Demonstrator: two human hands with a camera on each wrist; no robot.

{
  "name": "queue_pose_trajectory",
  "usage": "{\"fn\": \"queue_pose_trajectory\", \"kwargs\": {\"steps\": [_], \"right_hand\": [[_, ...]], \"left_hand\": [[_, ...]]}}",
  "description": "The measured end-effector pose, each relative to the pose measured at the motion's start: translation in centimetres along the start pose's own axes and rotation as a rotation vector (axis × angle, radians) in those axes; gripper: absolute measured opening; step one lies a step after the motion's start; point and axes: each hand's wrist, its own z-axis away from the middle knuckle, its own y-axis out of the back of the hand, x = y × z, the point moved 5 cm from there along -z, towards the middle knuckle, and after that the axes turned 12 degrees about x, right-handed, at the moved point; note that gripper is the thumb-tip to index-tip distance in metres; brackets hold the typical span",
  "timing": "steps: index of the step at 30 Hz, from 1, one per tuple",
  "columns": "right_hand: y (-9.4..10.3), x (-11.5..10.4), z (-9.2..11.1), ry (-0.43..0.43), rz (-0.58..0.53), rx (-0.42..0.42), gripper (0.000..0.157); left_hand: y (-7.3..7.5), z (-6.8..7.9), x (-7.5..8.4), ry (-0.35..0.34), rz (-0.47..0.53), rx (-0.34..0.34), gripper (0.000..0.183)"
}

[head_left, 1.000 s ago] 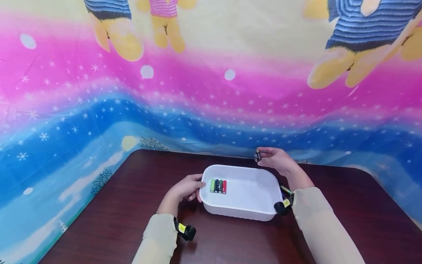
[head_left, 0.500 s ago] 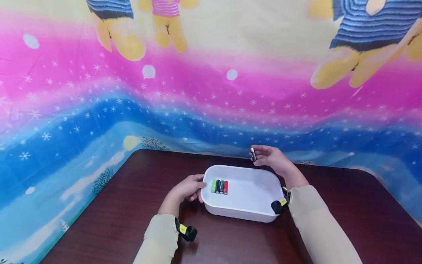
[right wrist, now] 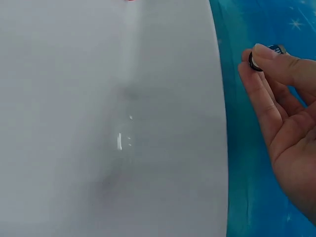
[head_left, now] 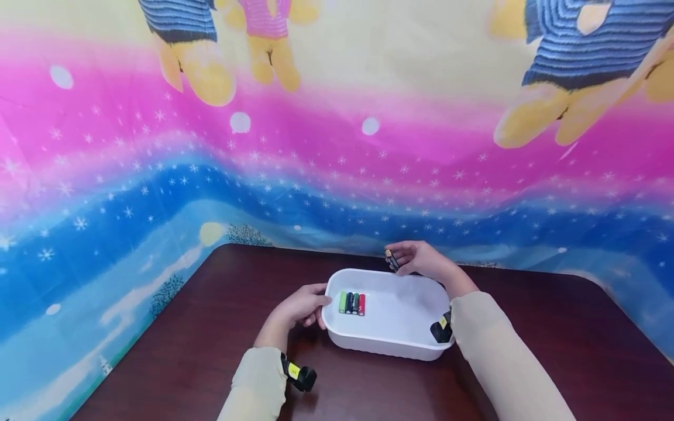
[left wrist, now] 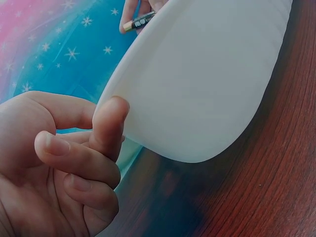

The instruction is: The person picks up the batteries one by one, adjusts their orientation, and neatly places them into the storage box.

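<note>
The left hand [head_left: 299, 306] pinches the left end of a white tub [head_left: 402, 318] on the brown counter [head_left: 379, 389]. The right hand [head_left: 421, 261] pinches a black battery [head_left: 392, 261] near the tub's far edge; its words look too small to read. Four batteries [head_left: 350, 304] lie side by side inside.

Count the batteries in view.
5: lime, navy, green and red, side by side in the white tray; a black battery in the right hand. The right sleeve may hide more.

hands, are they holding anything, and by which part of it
The left hand grips the white tray by the rim at its left end. The right hand pinches a battery by its dark body, gold tip showing.
</note>
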Motion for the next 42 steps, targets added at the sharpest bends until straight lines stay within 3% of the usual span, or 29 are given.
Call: {"fn": "queue_pose_trajectory", "kwargs": {"steps": [5, 10, 14, 17, 20, 24, 33, 42], "right_hand": [[-1.6, -0.4, 0.3, 0.010, 0.032, -0.111, 0.060], [-3.2, -1.3, 0.9, 0.078, 0.158, -0.267, 0.053], [-4.3, -1.3, 1.1, 0.062, 0.197, -0.329, 0.046], [-5.1, -0.7, 1.0, 0.021, 0.242, -0.326, 0.043], [-5.7, 0.0, 0.9, 0.020, 0.373, -0.299, 0.044], [-6.3, 0.3, 0.7, 0.071, 0.520, -0.278, 0.044], [-7.8, 0.3, 0.9, 0.165, 0.699, -0.283, 0.042], [-8.4, 0.5, 0.9, 0.217, 0.705, -0.253, 0.042]], "left_hand": [[-0.2, 0.2, -0.2, 0.005, 0.000, 0.002, 0.052], [-0.2, 0.0, -0.1, 0.002, -0.004, 0.003, 0.052], [-0.1, -0.1, -0.2, 0.009, -0.003, 0.004, 0.052], [-0.1, -0.1, -0.2, 0.010, 0.001, 0.004, 0.052], [-0.1, -0.1, -0.2, 0.011, 0.006, 0.002, 0.051], [-0.1, -0.1, -0.2, 0.013, 0.005, -0.001, 0.051], [0.0, -0.1, 0.0, 0.018, 0.011, -0.002, 0.051], [-0.2, -0.2, 0.0, 0.009, 0.013, -0.008, 0.051]]}}
